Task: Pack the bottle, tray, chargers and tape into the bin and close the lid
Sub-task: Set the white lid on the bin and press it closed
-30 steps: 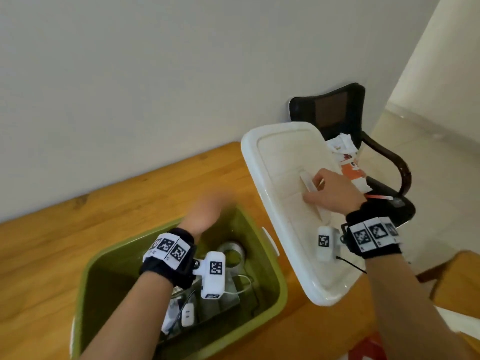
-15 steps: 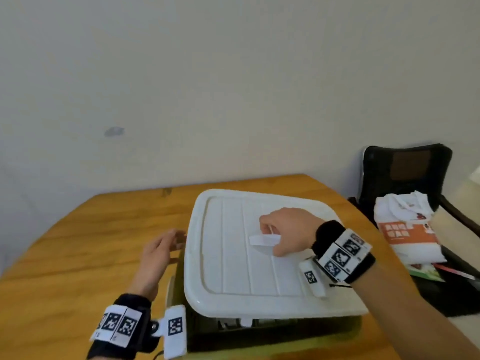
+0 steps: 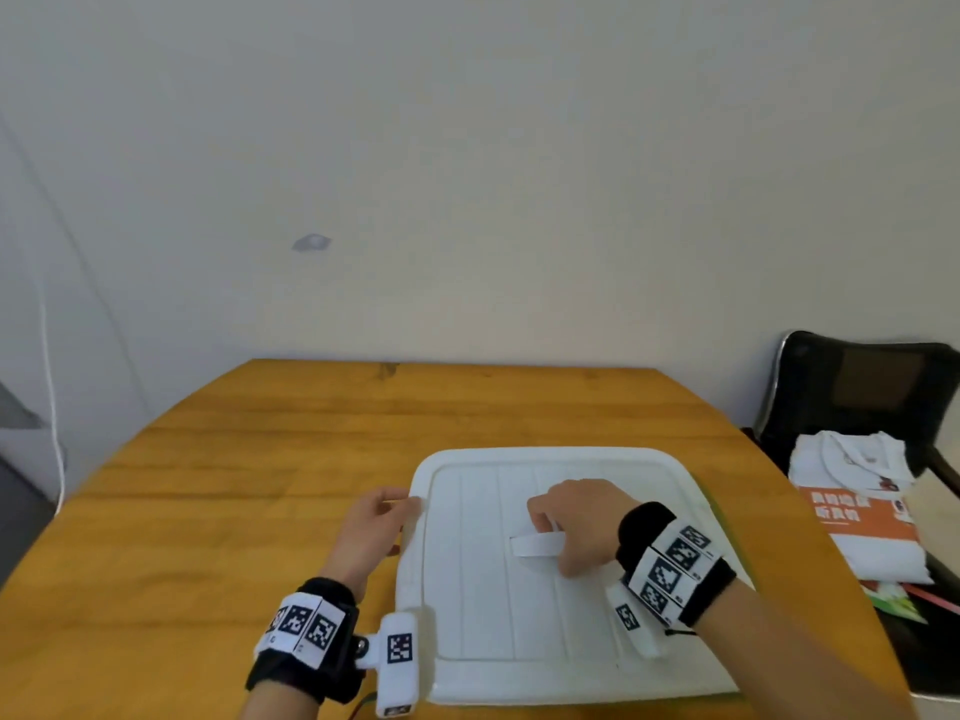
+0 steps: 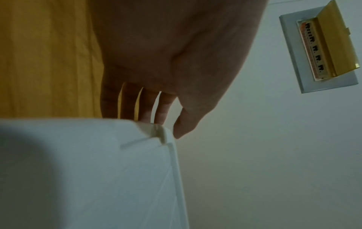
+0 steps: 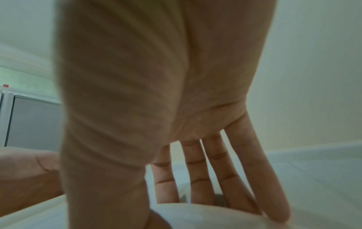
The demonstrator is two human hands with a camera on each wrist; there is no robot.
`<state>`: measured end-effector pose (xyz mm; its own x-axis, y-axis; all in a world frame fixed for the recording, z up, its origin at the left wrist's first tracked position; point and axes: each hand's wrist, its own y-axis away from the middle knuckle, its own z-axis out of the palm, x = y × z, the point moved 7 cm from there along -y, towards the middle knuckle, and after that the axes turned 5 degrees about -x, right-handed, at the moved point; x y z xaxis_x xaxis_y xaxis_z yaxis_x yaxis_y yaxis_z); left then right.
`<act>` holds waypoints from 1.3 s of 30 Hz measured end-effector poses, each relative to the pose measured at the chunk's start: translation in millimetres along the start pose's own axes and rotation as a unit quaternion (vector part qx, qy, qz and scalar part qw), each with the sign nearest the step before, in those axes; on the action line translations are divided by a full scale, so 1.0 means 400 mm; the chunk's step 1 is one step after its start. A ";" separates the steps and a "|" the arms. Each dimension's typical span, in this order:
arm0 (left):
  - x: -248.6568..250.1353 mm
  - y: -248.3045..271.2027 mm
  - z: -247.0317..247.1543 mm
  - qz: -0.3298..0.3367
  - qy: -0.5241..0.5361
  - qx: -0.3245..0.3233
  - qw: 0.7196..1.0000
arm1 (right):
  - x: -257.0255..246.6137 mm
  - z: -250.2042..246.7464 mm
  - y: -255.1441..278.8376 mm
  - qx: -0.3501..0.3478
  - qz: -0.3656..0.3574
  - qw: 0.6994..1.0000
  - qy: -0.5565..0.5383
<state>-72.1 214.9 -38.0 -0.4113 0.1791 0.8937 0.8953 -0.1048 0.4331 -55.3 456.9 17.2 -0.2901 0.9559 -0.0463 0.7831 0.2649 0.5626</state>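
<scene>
The white lid lies flat over the green bin, of which only a thin strip shows at the near right. Bottle, tray, chargers and tape are hidden under it. My right hand grips the lid's white handle at the lid's middle; in the right wrist view its fingers reach down behind the handle. My left hand holds the lid's left rim near the far corner. In the left wrist view its thumb lies on one side of the lid edge and the fingers on the other.
The bin stands on a wooden table against a pale wall. A black chair at the right carries white and orange bags. An open wall panel with a yellow cover shows in the left wrist view.
My right hand swung the lid from the table's right side over the bin and lowered it flat. My left hand came out of the bin and took the lid's left rim.
</scene>
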 end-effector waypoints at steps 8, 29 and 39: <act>-0.004 -0.020 0.005 0.020 -0.013 0.006 1.000 | 0.012 0.017 0.009 -0.014 0.018 0.999 -0.023; 0.087 -0.061 0.051 -0.079 -0.162 -0.067 0.981 | 0.052 0.017 -0.001 -0.022 -0.024 0.995 -0.095; 0.050 -0.056 0.058 -0.097 -0.169 -0.089 0.977 | 0.083 0.034 -0.014 -0.024 -0.046 0.990 -0.129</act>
<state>-96.5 243.7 -32.7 -0.4639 0.5225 0.7154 0.7493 -0.1994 0.6315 -61.9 488.6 1.4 -0.2048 0.9302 -0.3046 0.7315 0.3522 0.5839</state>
